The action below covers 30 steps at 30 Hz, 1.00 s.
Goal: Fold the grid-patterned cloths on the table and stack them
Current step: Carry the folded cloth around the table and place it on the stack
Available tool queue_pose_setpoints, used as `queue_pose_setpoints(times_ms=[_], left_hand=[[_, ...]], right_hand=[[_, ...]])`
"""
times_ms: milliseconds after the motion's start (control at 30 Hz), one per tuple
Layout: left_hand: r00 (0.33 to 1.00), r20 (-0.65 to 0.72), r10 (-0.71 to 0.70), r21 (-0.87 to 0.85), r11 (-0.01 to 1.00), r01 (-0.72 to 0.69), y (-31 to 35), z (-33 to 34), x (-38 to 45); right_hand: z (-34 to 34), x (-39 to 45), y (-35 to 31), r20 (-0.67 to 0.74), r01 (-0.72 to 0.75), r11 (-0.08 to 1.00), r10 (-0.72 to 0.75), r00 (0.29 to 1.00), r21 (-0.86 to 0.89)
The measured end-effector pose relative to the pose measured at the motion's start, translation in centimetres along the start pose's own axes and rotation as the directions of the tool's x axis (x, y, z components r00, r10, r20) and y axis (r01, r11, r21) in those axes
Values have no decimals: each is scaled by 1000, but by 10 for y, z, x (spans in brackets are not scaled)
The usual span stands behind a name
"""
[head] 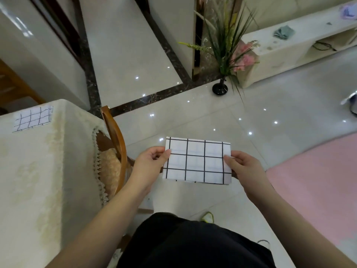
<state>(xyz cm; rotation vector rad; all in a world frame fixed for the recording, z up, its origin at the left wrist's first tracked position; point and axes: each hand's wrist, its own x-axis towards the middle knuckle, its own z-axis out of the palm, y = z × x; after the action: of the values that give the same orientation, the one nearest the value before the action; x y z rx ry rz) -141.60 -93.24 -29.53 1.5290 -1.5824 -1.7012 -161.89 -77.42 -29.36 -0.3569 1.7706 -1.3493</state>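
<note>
I hold a folded white cloth with a black grid flat in the air over the floor, to the right of the table. My left hand pinches its left edge and my right hand pinches its right edge. A second folded grid cloth lies near the far edge of the table, which is covered with a cream tablecloth.
A wooden chair with a cushion stands tucked against the table's right side. A black vase with grass and pink flowers stands on the glossy tiled floor. A pink mat lies to the right, a low white cabinet behind.
</note>
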Motion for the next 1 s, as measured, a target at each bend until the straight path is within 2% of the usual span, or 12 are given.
queue_pose_setpoints(times_ms=[200,433,600,833,1000], left_hand=[[991,-109,-75,-108,992,64,22,-1,39],[976,-170,-133,-242,966,90,27,-35,117],[959,-225,-174,-267,957,111,39,-57,174],[926,-310,-215,-333,937,107,57,-85,228],[890,-365,-273,-386,914,122,69,-99,266]], right_hand=[[20,65,-30,81,7,999,-4,997,-35],[73,153,-72,191,46,986,-14,982,-163],[119,212,-102,238,58,966,4,971,-253],[170,279,-136,289,29,958,56,956,-284],[206,335,-164,375,80,938,56,925,-336]])
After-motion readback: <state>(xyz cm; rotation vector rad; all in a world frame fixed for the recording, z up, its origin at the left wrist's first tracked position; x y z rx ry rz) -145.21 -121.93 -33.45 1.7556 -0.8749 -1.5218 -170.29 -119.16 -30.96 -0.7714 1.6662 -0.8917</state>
